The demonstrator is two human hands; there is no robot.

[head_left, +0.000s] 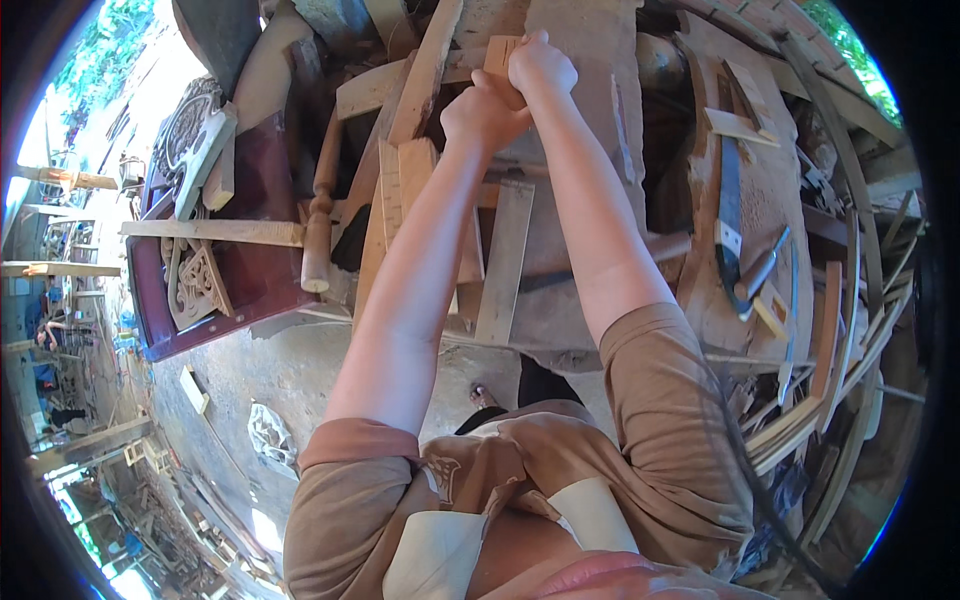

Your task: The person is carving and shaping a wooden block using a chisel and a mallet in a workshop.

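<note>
Both arms reach toward the top middle of the head view, over a cluttered wooden workbench (578,150). My left hand (480,118) is closed on a light wooden block (500,55). My right hand (542,68) grips the same piece slightly higher and to the right; its far fingers are hard to make out. Below my hands lie several boards (505,260), and a turned wooden spindle (318,230) is left of my left forearm.
A maroon panel (270,280) with carved pieces (190,150) is at left. A dark metal strip (728,220) and narrow slats (830,320) are at right. A crumpled white bag (270,430) lies on the concrete floor (230,380).
</note>
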